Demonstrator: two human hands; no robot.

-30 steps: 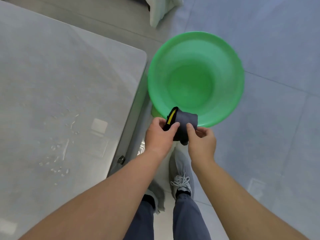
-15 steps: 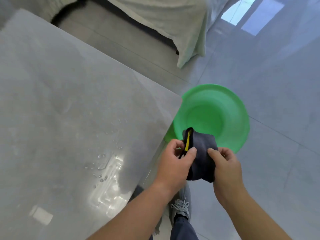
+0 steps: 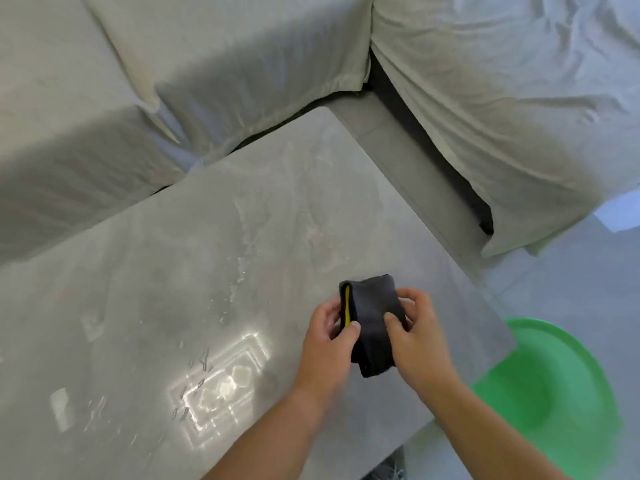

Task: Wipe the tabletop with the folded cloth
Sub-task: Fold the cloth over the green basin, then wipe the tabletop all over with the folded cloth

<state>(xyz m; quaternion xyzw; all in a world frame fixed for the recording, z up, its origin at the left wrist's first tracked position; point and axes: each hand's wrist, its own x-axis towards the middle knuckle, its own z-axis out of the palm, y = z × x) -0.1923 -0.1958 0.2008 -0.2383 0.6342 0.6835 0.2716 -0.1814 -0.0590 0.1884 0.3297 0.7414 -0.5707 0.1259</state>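
I hold the folded cloth [image 3: 375,317] in both hands over the near right part of the tabletop [image 3: 207,271]. I judge it is in the air, not yet pressed down. My left hand [image 3: 327,344] pinches the folded edge where the yellow trim [image 3: 346,306] shows, thumb in front and fingers behind. My right hand [image 3: 417,337] clamps the opposite side, thumb across the dark face. I grip it from 2 sides so the layers stay stacked and I get a flat pad to wipe with, not a loose rag. The hands are close together, with only the cloth between them.

Water [image 3: 202,363] lies in beads and streaks on the tabletop to the left of my hands, so the cloth is near the wet patch it is meant for. The green basin [image 3: 554,386] stands on the floor [image 3: 571,271] past the tabletop's right corner, close by, I guess for wringing. The draped sofa [image 3: 173,81] runs along the far edges.

Count: 1 cloth, 1 yellow trim strip in view, 2 hands, both on the cloth, 1 tabletop, 1 basin and 2 draped sofa sections meeting at a corner; the drops are too many and too small to count
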